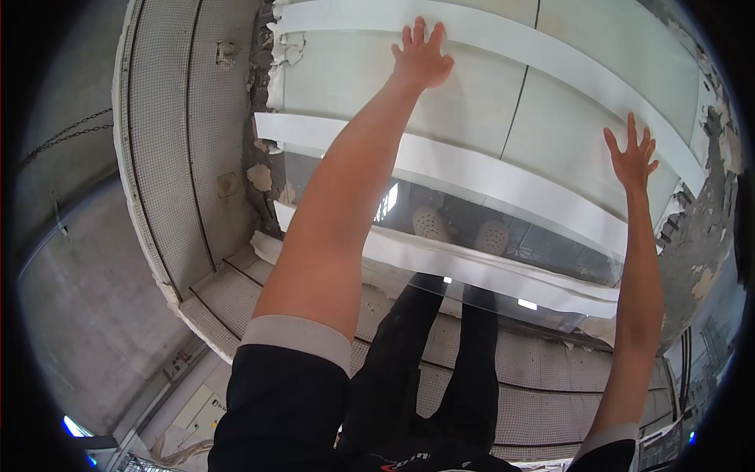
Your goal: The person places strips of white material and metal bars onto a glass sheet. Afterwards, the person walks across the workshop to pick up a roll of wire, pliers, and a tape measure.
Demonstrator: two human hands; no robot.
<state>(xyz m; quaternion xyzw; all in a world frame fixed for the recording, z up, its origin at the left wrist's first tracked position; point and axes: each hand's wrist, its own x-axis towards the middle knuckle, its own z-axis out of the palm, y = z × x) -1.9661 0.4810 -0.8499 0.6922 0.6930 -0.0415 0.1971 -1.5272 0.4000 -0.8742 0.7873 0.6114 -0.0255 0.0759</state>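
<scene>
My left hand (422, 59) is stretched far forward with its fingers spread, fingertips over the upper white strip (503, 33) and palm over a pale panel (346, 71). My right hand (631, 160) is raised at the right, fingers also apart, by the right part of the same strip. Neither hand grips anything; whether the palms press on the surface I cannot tell. Nearer to me runs a middle white strip (472, 165). Below it, a clear glassy sheet (393, 206) shows light patches and a pair of perforated shoes (429, 223).
Mesh-covered panels (165, 118) with dark rods stand on the left, and more mesh (543, 385) lies around my legs. A lower white strip (487, 263) crosses in front of me. Flaking grey edging (712, 212) borders the right side. A chain (71, 130) hangs far left.
</scene>
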